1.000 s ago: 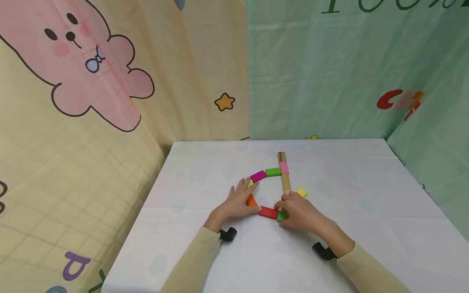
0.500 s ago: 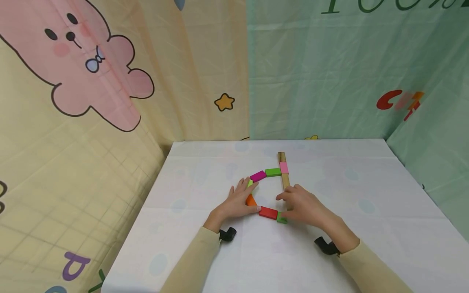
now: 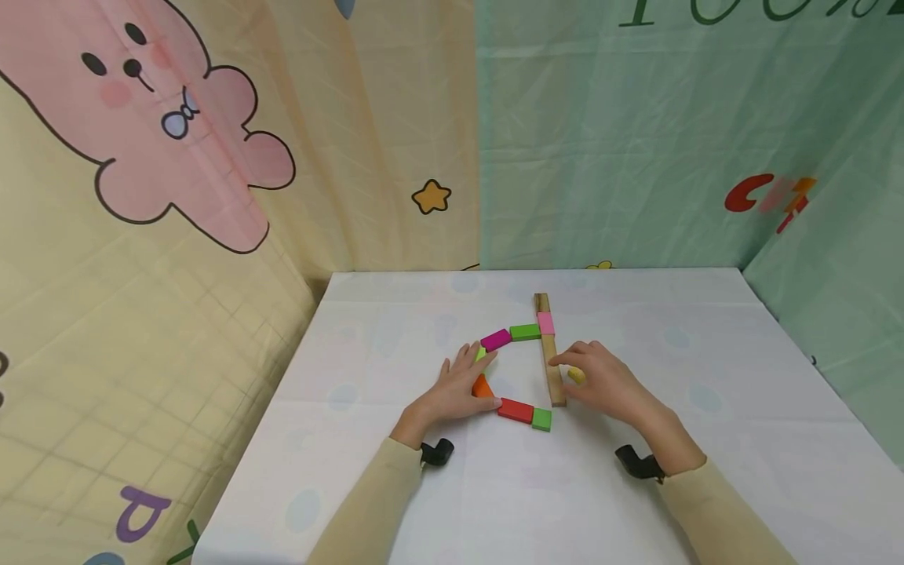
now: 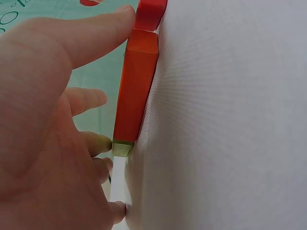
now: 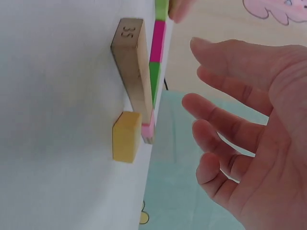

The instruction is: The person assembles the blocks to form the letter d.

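Note:
My left hand (image 3: 452, 388) lies spread beside an orange block (image 3: 482, 387). Its thumb reaches the seam with a red block (image 3: 515, 410), and a finger touches a lime block (image 4: 123, 148). A small green block (image 3: 541, 420) adjoins the red one. My right hand (image 3: 607, 380) hovers with loosely bent fingers above a yellow block (image 5: 127, 139), holding nothing. Beside it stretches a long plain wooden block (image 5: 132, 67) marked 35. Beyond its far end come a pink block (image 3: 546, 322) and a brown wooden block (image 3: 541, 303).
A magenta block (image 3: 497, 340) and a longer green block (image 3: 525, 333) continue the curve toward the pink block. Everything lies on a white-covered table (image 3: 353, 502), with printed curtains (image 3: 395, 141) behind it. Each wrist carries a black mount (image 3: 438, 453).
My right hand has let go of the small green block and moved right and away from me, over the yellow block. The plain wooden block's near end is uncovered. My left hand stays put.

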A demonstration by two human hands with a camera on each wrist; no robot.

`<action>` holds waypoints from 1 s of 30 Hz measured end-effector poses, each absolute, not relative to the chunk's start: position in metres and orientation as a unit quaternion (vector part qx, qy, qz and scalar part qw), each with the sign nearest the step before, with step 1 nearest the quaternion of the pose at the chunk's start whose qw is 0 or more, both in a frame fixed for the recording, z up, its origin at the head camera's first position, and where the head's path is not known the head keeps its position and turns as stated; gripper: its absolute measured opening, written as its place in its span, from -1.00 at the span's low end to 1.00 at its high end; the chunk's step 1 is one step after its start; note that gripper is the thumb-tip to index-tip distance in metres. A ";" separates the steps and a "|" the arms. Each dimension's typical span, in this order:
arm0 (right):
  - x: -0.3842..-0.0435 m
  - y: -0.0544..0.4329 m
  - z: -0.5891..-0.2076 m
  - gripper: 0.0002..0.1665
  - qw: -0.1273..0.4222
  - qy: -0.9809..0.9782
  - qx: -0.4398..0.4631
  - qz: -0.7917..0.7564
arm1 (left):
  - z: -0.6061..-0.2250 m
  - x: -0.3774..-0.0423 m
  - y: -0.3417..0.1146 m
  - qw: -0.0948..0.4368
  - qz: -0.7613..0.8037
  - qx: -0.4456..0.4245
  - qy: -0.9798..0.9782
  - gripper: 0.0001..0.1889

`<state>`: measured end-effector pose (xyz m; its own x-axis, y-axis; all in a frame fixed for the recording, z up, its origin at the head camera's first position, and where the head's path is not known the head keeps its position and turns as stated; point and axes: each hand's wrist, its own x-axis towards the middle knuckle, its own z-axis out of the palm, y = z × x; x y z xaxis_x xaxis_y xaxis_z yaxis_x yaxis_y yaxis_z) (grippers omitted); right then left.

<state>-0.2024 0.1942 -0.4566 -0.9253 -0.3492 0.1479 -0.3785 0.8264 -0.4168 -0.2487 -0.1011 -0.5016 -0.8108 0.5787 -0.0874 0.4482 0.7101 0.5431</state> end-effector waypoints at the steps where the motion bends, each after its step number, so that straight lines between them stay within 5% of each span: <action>1: -0.203 0.196 -0.458 -0.55 0.036 -0.955 0.190 0.226 | -0.502 -0.249 -0.101 0.126 0.258 0.280 0.916 -0.06; 30: -0.216 0.223 -0.487 -0.56 0.030 -0.971 0.153 0.181 | -0.506 -0.247 -0.103 0.124 0.264 0.280 0.914 -0.07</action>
